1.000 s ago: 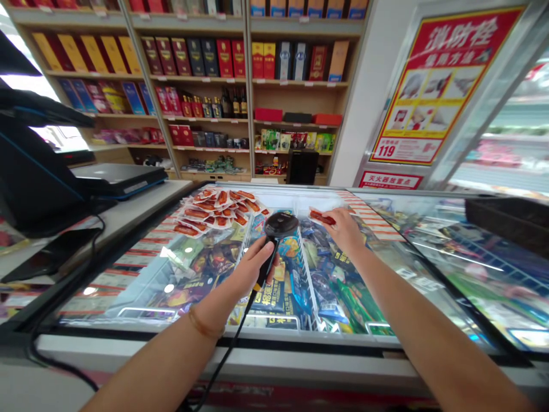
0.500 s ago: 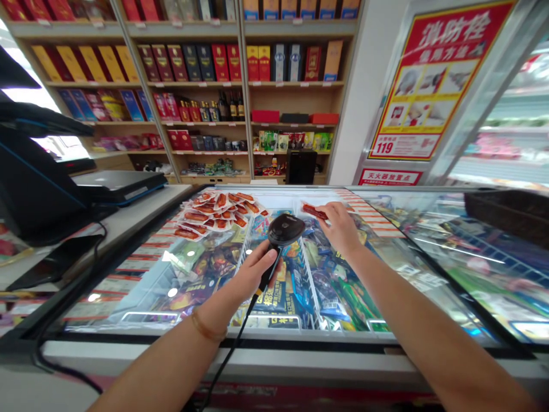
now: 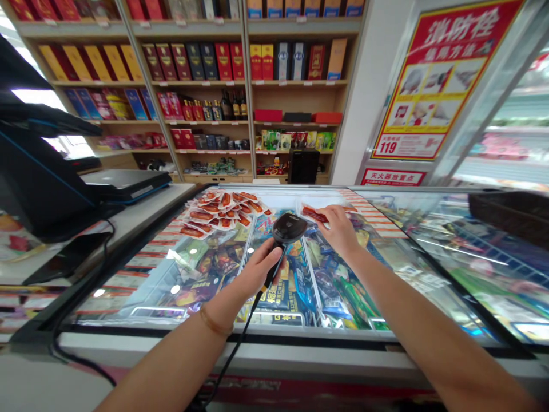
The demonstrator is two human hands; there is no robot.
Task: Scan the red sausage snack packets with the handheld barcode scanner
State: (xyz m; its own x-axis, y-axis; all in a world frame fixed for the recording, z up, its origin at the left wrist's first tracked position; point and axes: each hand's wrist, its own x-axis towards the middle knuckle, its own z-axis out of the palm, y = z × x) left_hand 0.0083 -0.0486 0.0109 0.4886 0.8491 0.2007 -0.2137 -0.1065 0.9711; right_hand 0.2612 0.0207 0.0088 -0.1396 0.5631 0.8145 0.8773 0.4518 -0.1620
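Note:
My left hand (image 3: 265, 266) is wrapped round the handle of a black barcode scanner (image 3: 289, 229), whose head points away from me over the freezer's glass top. A black cable runs down from its grip. To the right, my right hand (image 3: 338, 229) pinches the right end of a packaged sausage (image 3: 313, 214), a reddish piece in clear wrap. Left of the scanner, a pile of similar packaged sausages (image 3: 218, 213) lies on the glass. Under the glass, wire baskets hold colourful frozen packs (image 3: 274, 292).
A chest freezer (image 3: 317, 346) spans the front. On the left counter stand a scale (image 3: 128, 183) and a dark screen device (image 3: 34, 171). A dark brown basket (image 3: 510, 220) sits at the right. Shelves (image 3: 193, 86) with boxes and bottles line the back, beside a red-and-yellow poster (image 3: 446, 80).
The view has shifted slightly, so most things appear a little farther right. My hands keep hold of the scanner and the packaged sausage, with more of its clear wrap showing now.

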